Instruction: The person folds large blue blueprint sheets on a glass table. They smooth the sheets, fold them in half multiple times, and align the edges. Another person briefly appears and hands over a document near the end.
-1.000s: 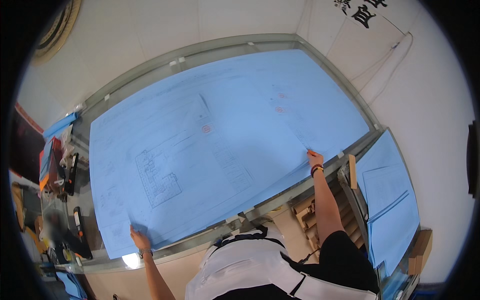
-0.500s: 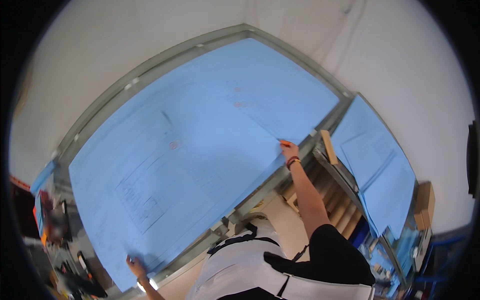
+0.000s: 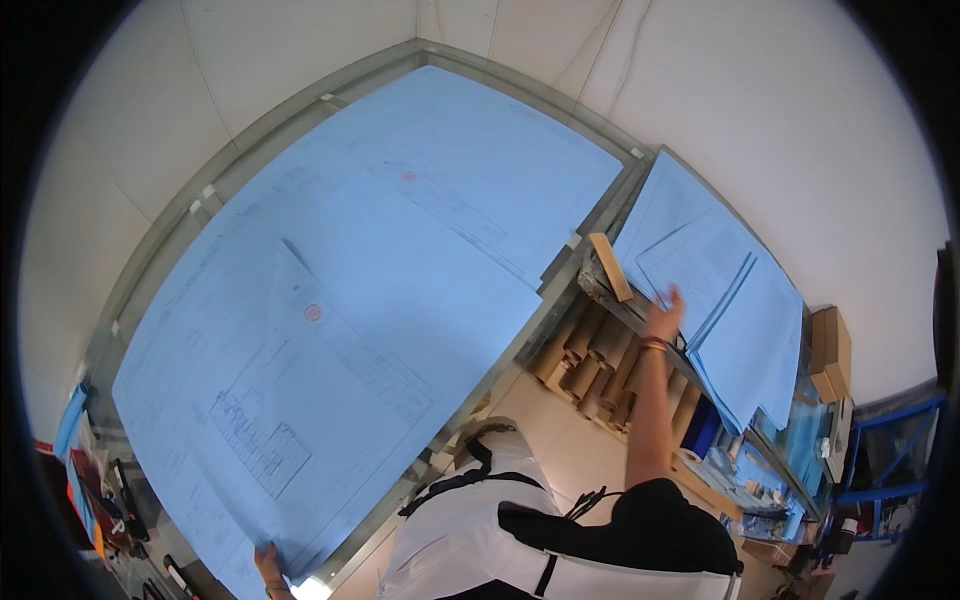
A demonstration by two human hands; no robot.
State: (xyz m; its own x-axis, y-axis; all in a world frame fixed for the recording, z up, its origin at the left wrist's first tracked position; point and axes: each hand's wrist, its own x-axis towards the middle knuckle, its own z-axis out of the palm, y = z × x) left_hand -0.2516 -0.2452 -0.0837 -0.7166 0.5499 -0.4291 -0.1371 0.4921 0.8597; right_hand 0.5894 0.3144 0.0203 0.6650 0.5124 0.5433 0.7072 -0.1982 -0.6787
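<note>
Large blue drawing sheets point(image 3: 330, 260) with printed line plans and small red marks cover a long table. At the near left, my left hand point(image 3: 268, 567) pinches the edge of the top sheet, and a crease runs up the paper from the fingers. My right hand point(image 3: 664, 316) is off the large sheets, over the near edge of a side table. Its fingers look apart, slightly blurred, and no held thing shows clearly in them. Close to it lies a stack of folded blue sheets point(image 3: 750, 330).
A wooden strip point(image 3: 611, 267) lies at the side table's corner. Below are several brown cardboard tubes point(image 3: 590, 365). A cardboard box point(image 3: 830, 352) stands at the far right, with a blue metal rack point(image 3: 890, 450) nearby. Assorted items point(image 3: 100, 490) sit at the left.
My right hand has moved right, from the large sheet's near edge to the side table; the orange tool it held no longer shows clearly. My left hand now bends up the sheet's edge.
</note>
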